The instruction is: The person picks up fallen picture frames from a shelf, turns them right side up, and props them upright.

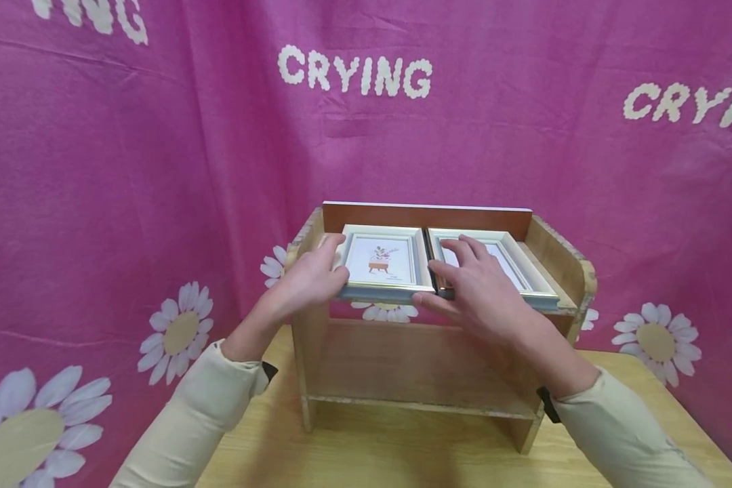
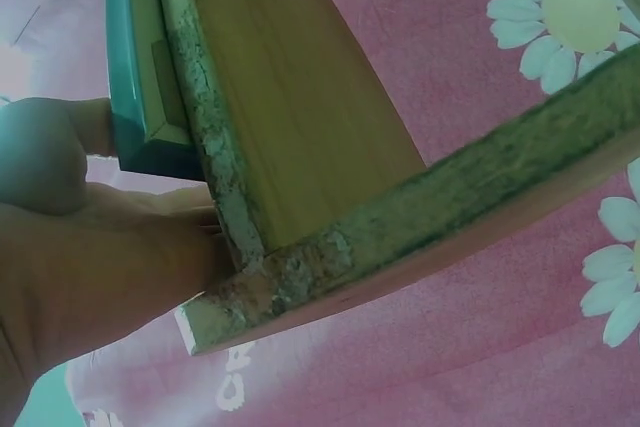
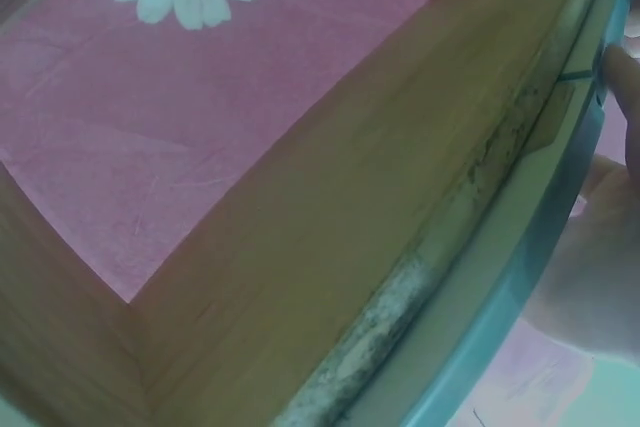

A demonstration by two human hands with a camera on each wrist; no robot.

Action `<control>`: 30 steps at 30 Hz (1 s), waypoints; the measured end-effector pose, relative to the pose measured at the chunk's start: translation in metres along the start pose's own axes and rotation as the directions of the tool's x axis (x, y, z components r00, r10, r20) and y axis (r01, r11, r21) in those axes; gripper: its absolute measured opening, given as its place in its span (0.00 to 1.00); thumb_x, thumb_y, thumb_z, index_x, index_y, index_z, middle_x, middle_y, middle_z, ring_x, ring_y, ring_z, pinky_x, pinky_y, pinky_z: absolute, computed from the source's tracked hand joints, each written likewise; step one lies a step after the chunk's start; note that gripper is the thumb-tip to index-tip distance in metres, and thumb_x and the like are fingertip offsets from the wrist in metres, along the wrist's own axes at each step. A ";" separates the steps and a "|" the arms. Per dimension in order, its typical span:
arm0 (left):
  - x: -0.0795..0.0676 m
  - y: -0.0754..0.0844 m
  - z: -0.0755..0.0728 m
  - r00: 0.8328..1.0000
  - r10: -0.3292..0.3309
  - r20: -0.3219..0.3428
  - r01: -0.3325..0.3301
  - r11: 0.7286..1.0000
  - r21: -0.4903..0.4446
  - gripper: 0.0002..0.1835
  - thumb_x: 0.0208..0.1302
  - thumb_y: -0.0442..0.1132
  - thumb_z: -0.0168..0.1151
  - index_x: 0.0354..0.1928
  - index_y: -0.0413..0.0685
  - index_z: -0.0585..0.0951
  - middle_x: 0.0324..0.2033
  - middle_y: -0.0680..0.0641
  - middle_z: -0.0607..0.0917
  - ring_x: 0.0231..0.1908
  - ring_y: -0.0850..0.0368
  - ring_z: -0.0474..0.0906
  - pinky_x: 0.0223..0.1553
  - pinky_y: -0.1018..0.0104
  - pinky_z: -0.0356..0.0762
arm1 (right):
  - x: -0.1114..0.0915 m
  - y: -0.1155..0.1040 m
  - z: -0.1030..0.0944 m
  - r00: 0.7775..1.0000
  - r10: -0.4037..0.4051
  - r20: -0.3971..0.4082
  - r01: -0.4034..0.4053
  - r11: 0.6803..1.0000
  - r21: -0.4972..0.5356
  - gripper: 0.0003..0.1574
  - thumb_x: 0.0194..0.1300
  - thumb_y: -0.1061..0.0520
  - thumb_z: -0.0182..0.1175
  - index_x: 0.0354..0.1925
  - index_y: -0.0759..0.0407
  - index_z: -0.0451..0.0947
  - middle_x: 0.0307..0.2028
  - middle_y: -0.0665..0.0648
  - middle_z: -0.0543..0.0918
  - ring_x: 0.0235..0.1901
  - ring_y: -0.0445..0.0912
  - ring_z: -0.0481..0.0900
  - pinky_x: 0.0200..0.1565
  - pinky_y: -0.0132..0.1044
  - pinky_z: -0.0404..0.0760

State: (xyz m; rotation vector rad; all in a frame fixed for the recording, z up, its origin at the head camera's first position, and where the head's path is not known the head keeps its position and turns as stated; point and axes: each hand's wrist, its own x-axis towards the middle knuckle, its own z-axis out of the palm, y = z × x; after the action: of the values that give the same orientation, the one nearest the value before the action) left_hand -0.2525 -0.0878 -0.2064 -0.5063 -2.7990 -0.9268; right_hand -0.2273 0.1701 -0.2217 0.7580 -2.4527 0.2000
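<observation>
Two picture frames lie face up side by side on the upper board of a small wooden shelf (image 1: 423,400). The left picture frame (image 1: 381,261) shows a plant in an orange pot. My left hand (image 1: 311,274) grips its left side, thumb at the front corner and fingers along the outer edge. In the left wrist view, the thumb meets the blue-green frame edge (image 2: 150,155). My right hand (image 1: 484,291) has its thumb at the left frame's front right corner and index finger by the dark gap. Its other fingers cover part of the right picture frame (image 1: 527,288).
Raised side panels (image 1: 564,261) flank the upper board, with a brown back panel (image 1: 427,215) behind it. The shelf stands on a light wooden table (image 1: 366,454). A pink cloth (image 1: 463,149) with daisies and white lettering hangs behind and at the left.
</observation>
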 end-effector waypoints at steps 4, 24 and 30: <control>0.003 0.001 -0.002 0.999 -0.012 0.033 0.011 1.000 0.014 0.34 0.69 0.38 0.48 0.75 0.41 0.54 0.63 0.37 0.74 0.46 0.47 0.74 0.42 0.59 0.75 | 0.004 -0.003 -0.002 0.999 -0.009 0.034 0.010 0.999 -0.040 0.27 0.58 0.38 0.70 0.43 0.59 0.82 0.64 0.72 0.71 0.67 0.69 0.60 0.61 0.67 0.67; 0.004 0.002 0.002 0.998 -0.038 -0.047 0.025 0.965 -0.259 0.28 0.71 0.36 0.43 0.72 0.43 0.60 0.62 0.37 0.73 0.55 0.47 0.70 0.54 0.55 0.72 | 0.008 -0.005 -0.004 0.995 0.028 0.097 -0.027 1.000 -0.012 0.25 0.58 0.41 0.71 0.41 0.60 0.84 0.65 0.72 0.69 0.68 0.68 0.58 0.65 0.67 0.62; 0.003 -0.003 0.004 0.992 -0.035 -0.117 -0.024 0.885 -0.466 0.28 0.65 0.30 0.46 0.69 0.40 0.65 0.61 0.37 0.74 0.56 0.48 0.72 0.54 0.58 0.73 | 0.009 -0.007 -0.005 0.994 0.018 0.104 -0.020 1.000 0.016 0.22 0.58 0.42 0.71 0.38 0.59 0.84 0.65 0.71 0.69 0.69 0.67 0.57 0.65 0.67 0.62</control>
State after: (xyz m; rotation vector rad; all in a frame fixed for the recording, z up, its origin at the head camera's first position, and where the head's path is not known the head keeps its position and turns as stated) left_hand -0.2562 -0.0867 -0.2106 -0.4753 -2.4572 -1.5895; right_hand -0.2278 0.1614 -0.2128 0.7698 -2.5600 0.1933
